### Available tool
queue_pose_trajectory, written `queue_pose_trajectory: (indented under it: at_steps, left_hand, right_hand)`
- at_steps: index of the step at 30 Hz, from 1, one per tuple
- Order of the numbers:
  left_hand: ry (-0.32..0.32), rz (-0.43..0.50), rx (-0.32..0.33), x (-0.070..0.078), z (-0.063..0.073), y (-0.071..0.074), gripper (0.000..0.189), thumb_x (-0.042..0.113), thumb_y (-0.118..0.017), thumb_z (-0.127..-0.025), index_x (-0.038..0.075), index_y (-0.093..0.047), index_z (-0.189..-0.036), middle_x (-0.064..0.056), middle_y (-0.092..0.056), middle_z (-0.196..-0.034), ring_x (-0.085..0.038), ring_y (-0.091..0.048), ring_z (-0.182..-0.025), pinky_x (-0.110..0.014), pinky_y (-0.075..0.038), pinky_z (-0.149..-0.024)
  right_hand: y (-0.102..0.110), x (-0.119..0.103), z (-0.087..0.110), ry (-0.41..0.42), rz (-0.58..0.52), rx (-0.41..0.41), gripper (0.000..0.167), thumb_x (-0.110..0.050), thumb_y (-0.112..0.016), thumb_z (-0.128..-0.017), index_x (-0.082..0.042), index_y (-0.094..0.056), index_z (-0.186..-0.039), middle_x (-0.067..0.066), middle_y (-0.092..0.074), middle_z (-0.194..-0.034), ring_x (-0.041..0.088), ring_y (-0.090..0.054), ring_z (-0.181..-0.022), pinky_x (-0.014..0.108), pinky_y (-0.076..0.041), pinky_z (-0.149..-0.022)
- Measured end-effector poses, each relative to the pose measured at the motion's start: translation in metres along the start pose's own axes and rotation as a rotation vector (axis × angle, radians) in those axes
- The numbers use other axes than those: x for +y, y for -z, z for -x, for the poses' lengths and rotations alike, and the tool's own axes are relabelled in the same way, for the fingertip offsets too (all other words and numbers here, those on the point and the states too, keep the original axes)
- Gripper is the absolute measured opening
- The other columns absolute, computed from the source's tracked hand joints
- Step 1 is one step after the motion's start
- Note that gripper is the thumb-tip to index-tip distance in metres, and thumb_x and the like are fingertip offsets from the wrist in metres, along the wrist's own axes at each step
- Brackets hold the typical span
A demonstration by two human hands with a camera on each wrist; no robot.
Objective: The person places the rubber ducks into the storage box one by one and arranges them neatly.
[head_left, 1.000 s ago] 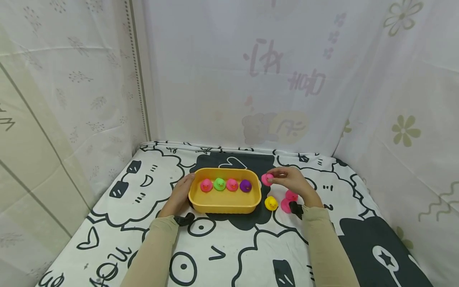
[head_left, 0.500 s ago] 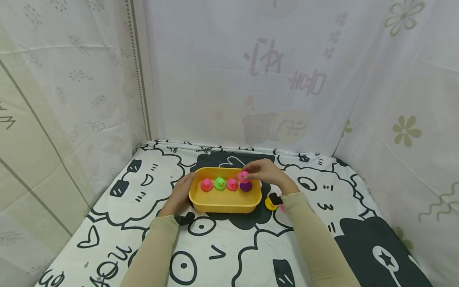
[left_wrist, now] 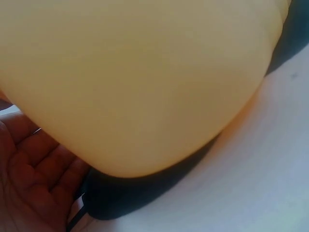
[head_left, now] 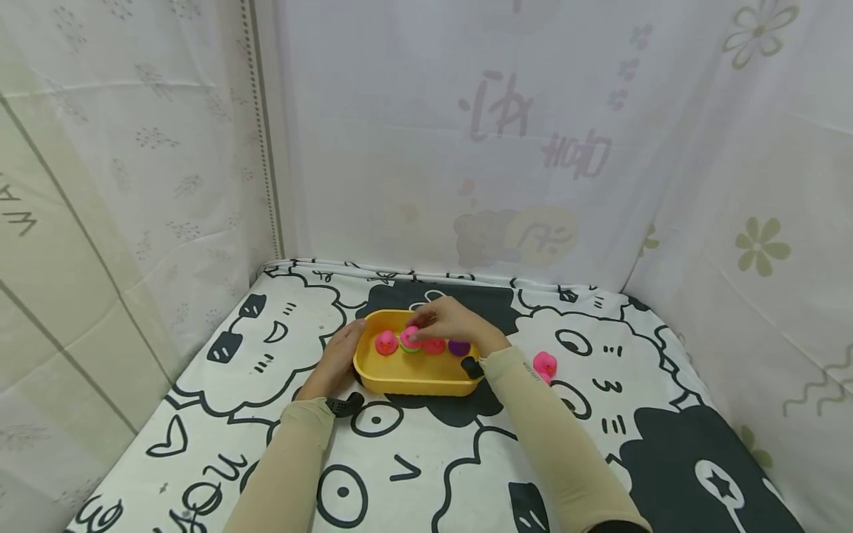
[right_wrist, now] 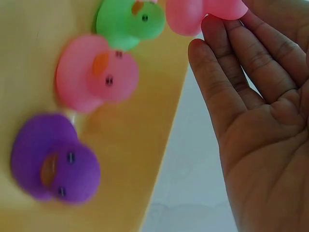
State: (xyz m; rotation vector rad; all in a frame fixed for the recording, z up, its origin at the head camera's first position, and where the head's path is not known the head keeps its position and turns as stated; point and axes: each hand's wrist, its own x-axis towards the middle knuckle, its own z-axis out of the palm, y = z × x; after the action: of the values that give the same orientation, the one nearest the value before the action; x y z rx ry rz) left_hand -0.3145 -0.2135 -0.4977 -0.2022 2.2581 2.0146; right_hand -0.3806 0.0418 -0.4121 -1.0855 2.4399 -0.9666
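Level with the left end of a yellow plastic tub [head_left: 413,386], my left hand [head_left: 335,359] holds its side, fingers reaching the rim. My right hand [head_left: 456,323] pinches a pink toy duck [right_wrist: 186,14] over the tub, just above a green duck [right_wrist: 123,26]. In the tub's row, a reddish-pink duck [head_left: 386,343] sits left of the green one. To the right come another pink duck [right_wrist: 89,72] and a purple duck [right_wrist: 53,159], partly covered by my right hand in the head view. The left wrist view shows mostly tub wall [left_wrist: 145,87].
On the patterned black-and-white cloth [head_left: 400,451], a pink duck [head_left: 545,363] sits right of my right forearm, with another pink piece partly hidden below it. Printed white curtains [head_left: 400,148] enclose the back and sides.
My right hand has carried the pink duck left from outside the tub, past the purple duck, to above the green one. The yellow duck is now hidden behind my right arm.
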Motion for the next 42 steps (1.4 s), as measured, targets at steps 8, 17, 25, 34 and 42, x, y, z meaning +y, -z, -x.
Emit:
queue_pose_trajectory:
  at_steps: [8,17,25,34,42]
  left_hand:
    - [-0.02,0.022,-0.021,0.0,-0.001,0.0,0.074,0.06,-0.041,-0.102,0.013,-0.032,-0.158,-0.007,-0.028,-0.164,-0.026,-0.024,-0.151,-0.045,-0.022,-0.123]
    - [-0.031,0.059,-0.027,-0.002,0.0,0.0,0.071,0.056,-0.042,-0.103,0.011,-0.033,-0.157,-0.007,-0.026,-0.164,-0.026,-0.026,-0.15,-0.044,-0.026,-0.121]
    - [-0.036,0.015,-0.008,-0.005,-0.003,0.0,0.078,0.065,-0.042,-0.1,0.013,-0.033,-0.157,-0.007,-0.028,-0.164,-0.026,-0.028,-0.149,-0.043,-0.029,-0.12]
    - [-0.054,0.033,-0.009,-0.002,-0.002,-0.001,0.076,0.061,-0.042,-0.101,0.01,-0.033,-0.157,-0.009,-0.029,-0.163,-0.027,-0.029,-0.149,-0.043,-0.03,-0.12]
    - [-0.041,0.086,-0.022,-0.005,-0.002,-0.001,0.077,0.062,-0.045,-0.1,0.011,-0.033,-0.157,-0.007,-0.03,-0.163,-0.026,-0.031,-0.148,-0.043,-0.031,-0.119]
  right_hand:
    - [-0.016,-0.007,-0.012,0.023,0.033,-0.009,0.032,-0.025,-0.08,-0.087,-0.013,-0.076,-0.117,-0.009,-0.073,-0.104,0.007,-0.067,-0.098,0.024,-0.055,-0.092]
    - [-0.024,-0.014,-0.02,0.033,0.044,-0.119,0.026,-0.017,-0.078,-0.089,-0.016,-0.076,-0.115,-0.01,-0.072,-0.102,0.009,-0.064,-0.098,0.022,-0.055,-0.087]
    - [-0.034,-0.017,-0.027,0.052,0.103,-0.208,0.026,-0.027,-0.081,-0.087,-0.019,-0.077,-0.111,-0.012,-0.071,-0.102,0.007,-0.062,-0.098,0.021,-0.052,-0.09]
    - [-0.041,-0.023,-0.033,0.054,0.163,-0.269,0.025,-0.021,-0.083,-0.084,-0.018,-0.076,-0.108,-0.011,-0.069,-0.096,0.008,-0.062,-0.092,0.017,-0.053,-0.086]
    - [-0.043,-0.02,-0.033,0.054,0.106,-0.289,0.027,-0.016,-0.082,-0.085,-0.016,-0.076,-0.111,-0.01,-0.07,-0.099,0.008,-0.063,-0.093,0.018,-0.054,-0.086]
